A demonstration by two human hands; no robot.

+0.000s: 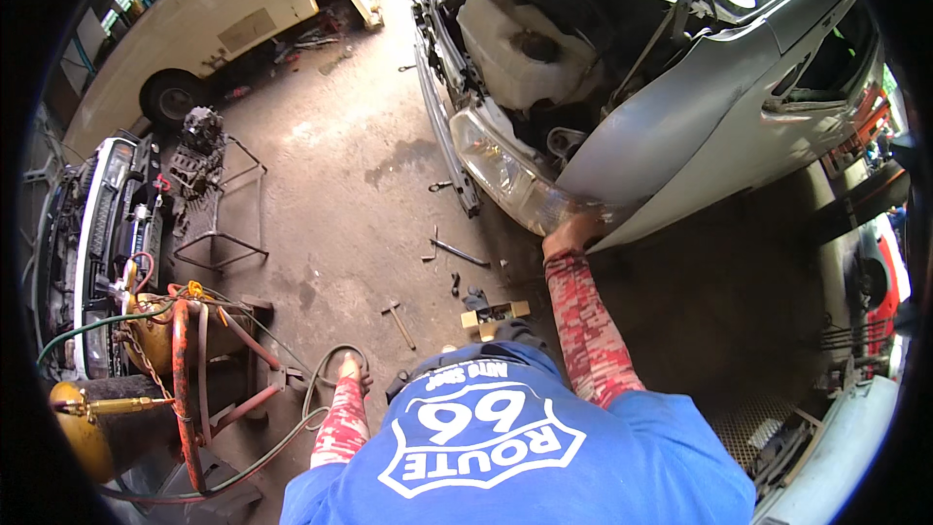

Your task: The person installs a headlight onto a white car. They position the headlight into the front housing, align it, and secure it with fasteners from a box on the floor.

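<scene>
My right arm, in a red-and-white patterned sleeve, reaches forward to the front corner of a grey car. My right hand (576, 231) is against the outer end of the headlight (498, 163), where it meets the fender (671, 131). Its fingers blend into the lens and shadow, so their grip is unclear. Low on my left side hangs my left hand (352, 369), holding nothing, its fingers loosely apart above the floor. The car's hood is up and its bumper is off. A whitish plastic tank (525, 51) sits in the engine bay.
A hammer (398, 325), a long dark bar (459, 252) and a small open box (494, 319) lie on the floor before me. At left stand an orange-framed cart with gas cylinders (185, 389), a hose, a metal stand (233, 243) and a detached car front (97, 233). A beige van is behind.
</scene>
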